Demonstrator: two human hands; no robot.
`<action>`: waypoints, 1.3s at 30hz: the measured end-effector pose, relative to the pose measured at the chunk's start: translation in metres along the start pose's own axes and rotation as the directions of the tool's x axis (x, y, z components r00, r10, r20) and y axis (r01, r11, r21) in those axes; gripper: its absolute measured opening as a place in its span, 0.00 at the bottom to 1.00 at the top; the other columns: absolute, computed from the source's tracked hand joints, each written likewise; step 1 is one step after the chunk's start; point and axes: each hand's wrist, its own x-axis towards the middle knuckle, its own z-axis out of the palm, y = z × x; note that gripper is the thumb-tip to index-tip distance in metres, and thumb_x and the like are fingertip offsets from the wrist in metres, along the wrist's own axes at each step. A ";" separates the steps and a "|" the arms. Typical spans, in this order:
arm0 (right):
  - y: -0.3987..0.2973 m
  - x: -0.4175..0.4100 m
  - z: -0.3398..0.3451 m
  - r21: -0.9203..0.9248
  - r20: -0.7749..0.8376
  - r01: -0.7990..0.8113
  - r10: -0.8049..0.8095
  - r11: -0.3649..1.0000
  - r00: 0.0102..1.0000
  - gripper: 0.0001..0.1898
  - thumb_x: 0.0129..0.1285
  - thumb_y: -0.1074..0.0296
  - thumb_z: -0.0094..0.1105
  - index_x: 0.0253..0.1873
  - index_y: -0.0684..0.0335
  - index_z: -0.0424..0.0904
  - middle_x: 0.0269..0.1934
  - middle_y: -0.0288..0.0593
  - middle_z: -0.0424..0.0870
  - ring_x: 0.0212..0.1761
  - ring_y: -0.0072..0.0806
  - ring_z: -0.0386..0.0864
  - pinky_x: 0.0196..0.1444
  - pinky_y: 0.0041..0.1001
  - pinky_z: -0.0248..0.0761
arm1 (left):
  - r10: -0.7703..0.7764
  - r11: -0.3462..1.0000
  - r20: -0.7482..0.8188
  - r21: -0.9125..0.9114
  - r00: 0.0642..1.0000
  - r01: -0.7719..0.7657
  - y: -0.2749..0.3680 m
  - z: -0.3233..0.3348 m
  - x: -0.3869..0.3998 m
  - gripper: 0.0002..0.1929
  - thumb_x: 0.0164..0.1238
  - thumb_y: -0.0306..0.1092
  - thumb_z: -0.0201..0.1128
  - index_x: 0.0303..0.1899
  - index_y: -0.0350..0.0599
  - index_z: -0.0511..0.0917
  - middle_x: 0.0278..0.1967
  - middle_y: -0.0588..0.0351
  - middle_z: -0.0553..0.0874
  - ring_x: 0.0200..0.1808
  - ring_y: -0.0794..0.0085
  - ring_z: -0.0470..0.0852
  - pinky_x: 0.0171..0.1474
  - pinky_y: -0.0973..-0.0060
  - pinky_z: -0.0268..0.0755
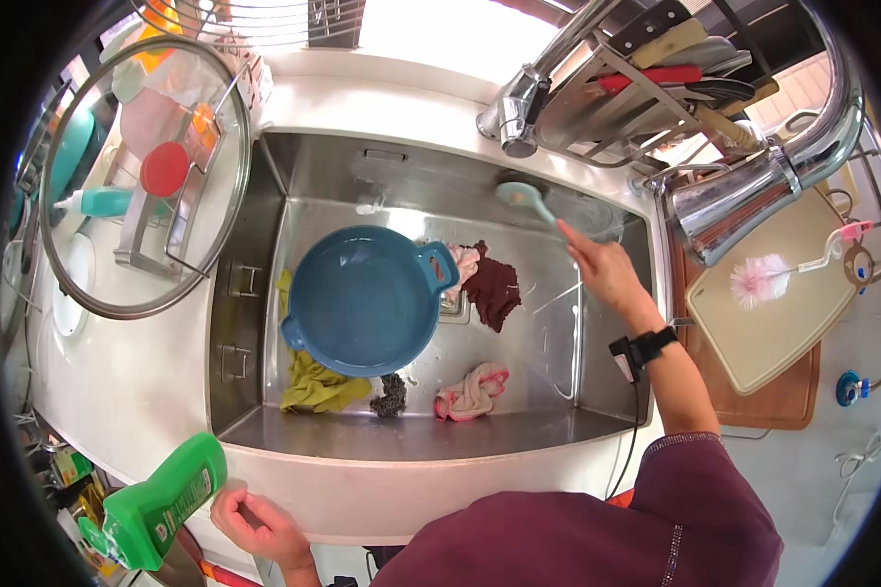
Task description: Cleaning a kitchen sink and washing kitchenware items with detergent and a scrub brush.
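A pale blue-green handled utensil (pixel 520 195), its rounded head at the sink's back wall, is gripped in my right hand (pixel 603 270). My left hand (pixel 258 530) is curled near the front left counter edge, beside a green plastic bottle (pixel 165 499); whether its fingers touch the bottle cannot be told. A blue two-handled pot (pixel 363 297) rests in the stainless steel sink (pixel 543 352). Around it lie a yellow-green cloth (pixel 321 385), a dark mesh scrubber (pixel 390 397), a pink-edged cloth (pixel 472 392) and a maroon cloth (pixel 493 290).
At left a glass lid (pixel 246 147) stands upright before a dish soap bottle (pixel 106 202). A chrome faucet (pixel 517 121) and a knife rack (pixel 617 139) border the back. Cutting boards (pixel 771 323), with a pink brush (pixel 762 280) above them, are at right.
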 end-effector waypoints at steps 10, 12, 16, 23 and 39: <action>0.060 -0.057 0.006 -0.240 0.082 -0.279 0.306 0.930 0.949 0.17 0.59 0.66 0.51 0.55 0.51 0.73 0.29 0.55 0.80 0.34 0.51 0.78 0.37 0.44 0.72 | -0.036 0.999 -0.021 0.010 0.999 0.036 0.000 -0.001 0.000 0.05 0.61 0.21 0.49 0.38 0.35 0.69 0.38 0.49 0.72 0.41 0.61 0.70 0.49 0.67 0.65; 0.080 -0.053 0.005 -0.448 0.137 -0.138 0.221 0.883 0.966 0.19 0.54 0.73 0.50 0.53 0.57 0.75 0.30 0.50 0.81 0.36 0.43 0.79 0.37 0.39 0.72 | -0.041 0.999 0.002 0.009 0.999 0.041 -0.001 0.000 0.000 0.05 0.61 0.20 0.49 0.38 0.35 0.70 0.39 0.49 0.72 0.42 0.61 0.70 0.49 0.67 0.65; 0.063 -0.028 -0.028 -0.712 0.313 0.123 0.155 0.691 0.937 0.12 0.57 0.72 0.47 0.44 0.60 0.78 0.24 0.44 0.80 0.29 0.38 0.80 0.29 0.36 0.71 | -0.076 0.997 -0.024 -0.024 0.997 0.076 -0.006 0.001 -0.001 0.06 0.62 0.19 0.48 0.40 0.35 0.70 0.41 0.50 0.72 0.44 0.63 0.71 0.51 0.68 0.65; 0.049 -0.031 -0.027 -0.601 0.667 0.515 0.029 0.611 0.745 0.04 0.49 0.68 0.56 0.24 0.55 0.80 0.24 0.39 0.82 0.30 0.30 0.82 0.27 0.28 0.72 | -0.088 0.996 -0.014 -0.005 0.996 0.088 -0.009 -0.001 -0.002 0.07 0.62 0.19 0.49 0.41 0.34 0.71 0.42 0.50 0.72 0.44 0.64 0.72 0.51 0.69 0.67; -0.033 -0.065 -0.069 -0.288 0.957 0.581 0.240 0.761 0.161 0.05 0.49 0.70 0.57 0.30 0.61 0.79 0.26 0.44 0.82 0.30 0.36 0.82 0.27 0.36 0.74 | -0.071 0.993 -0.065 -0.098 0.995 0.064 -0.018 0.002 -0.009 0.05 0.63 0.19 0.50 0.39 0.34 0.72 0.41 0.52 0.75 0.43 0.67 0.74 0.49 0.72 0.68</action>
